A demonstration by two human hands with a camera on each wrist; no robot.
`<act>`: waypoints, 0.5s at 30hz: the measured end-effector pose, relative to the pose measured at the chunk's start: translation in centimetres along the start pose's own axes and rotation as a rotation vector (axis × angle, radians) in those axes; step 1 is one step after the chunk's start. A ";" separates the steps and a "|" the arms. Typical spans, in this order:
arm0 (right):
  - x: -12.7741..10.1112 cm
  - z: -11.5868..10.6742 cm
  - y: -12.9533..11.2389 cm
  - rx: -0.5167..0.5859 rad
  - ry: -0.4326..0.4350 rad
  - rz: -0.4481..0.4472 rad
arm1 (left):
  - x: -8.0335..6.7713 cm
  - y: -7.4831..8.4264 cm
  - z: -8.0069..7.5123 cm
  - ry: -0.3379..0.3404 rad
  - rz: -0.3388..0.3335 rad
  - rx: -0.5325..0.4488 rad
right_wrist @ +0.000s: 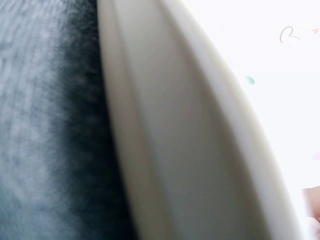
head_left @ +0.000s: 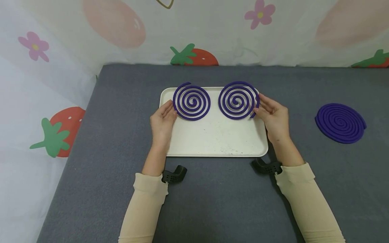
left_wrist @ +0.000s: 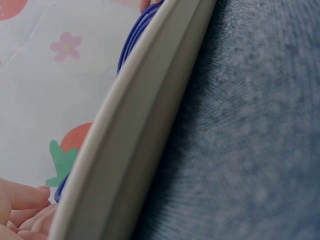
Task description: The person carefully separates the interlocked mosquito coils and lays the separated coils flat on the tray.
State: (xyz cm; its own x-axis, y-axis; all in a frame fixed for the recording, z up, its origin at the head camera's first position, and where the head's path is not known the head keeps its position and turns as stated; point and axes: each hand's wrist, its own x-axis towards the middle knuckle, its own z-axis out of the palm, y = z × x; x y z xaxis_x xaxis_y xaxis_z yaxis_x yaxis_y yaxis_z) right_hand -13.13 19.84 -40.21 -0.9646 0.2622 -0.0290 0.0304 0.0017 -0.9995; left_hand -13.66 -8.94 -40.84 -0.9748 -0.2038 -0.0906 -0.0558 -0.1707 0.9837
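my left hand (head_left: 162, 121) is resting at the 9 o'clock edge of the flat cream rectangular plastic tray (head_left: 217, 143), its fingers lying nearly straight and close together, fingertips touching the outer ring of the left purple spiral mosquito coil (head_left: 191, 101). i am not gripping that coil; the fingers are only pressing against its rim. my right hand (head_left: 273, 116) is resting at the 3 o'clock edge of the tray, fingers relaxed and slightly spread, fingertips touching the outer ring of the right purple spiral mosquito coil (head_left: 238, 100). both coils are lying flat on the far half of the tray, side by side and apart from each other, the left one toward 11 o'clock, the right one toward 1 o'clock.

the tray is sitting on the grey fabric surface (head_left: 212, 202). a third purple coil, thicker and tightly wound (head_left: 340, 123), is lying on the fabric well apart from the tray, at 3 o'clock. a white sheet printed with strawberries and flowers (head_left: 45, 84) is hanging behind and to the left.

in the left wrist view, the tray rim (left_wrist: 130, 135) is filling the frame diagonally, with my fingertips (left_wrist: 22, 207) beside it. the right wrist view is showing only the blurred tray rim (right_wrist: 190, 150).
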 end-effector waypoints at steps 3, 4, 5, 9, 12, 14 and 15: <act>0.0 0.1 0.0 -0.096 0.015 -0.012 | 0.0 0.0 0.0 0.029 0.044 -0.007; 0.0 0.1 0.0 -0.129 0.017 -0.015 | 0.0 -0.1 0.0 0.038 0.058 -0.007; 0.0 0.1 -0.1 -0.159 0.018 -0.018 | 0.0 -0.1 0.0 0.045 0.068 -0.006; 0.0 0.1 -0.2 -0.201 0.006 -0.026 | 0.0 -0.1 0.0 0.051 0.089 0.000; 0.0 0.1 -0.2 -0.211 0.017 -0.029 | -0.1 -0.1 0.0 0.047 0.097 0.009; 0.0 0.1 -0.1 -0.243 0.033 -0.039 | -0.1 -0.1 0.0 0.048 0.105 0.020; 0.0 0.1 -0.1 -0.255 0.041 -0.044 | -0.1 -0.1 0.1 0.050 0.108 0.024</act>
State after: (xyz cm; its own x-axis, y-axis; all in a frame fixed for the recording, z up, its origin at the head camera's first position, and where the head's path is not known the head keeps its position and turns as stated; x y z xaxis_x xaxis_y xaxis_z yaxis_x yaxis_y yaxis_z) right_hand -13.17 19.78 -40.13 -0.9551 0.2955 0.0205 0.0584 0.2555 -0.9650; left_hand -13.62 -8.86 -40.91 -0.9635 -0.2675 0.0088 0.0431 -0.1226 0.9915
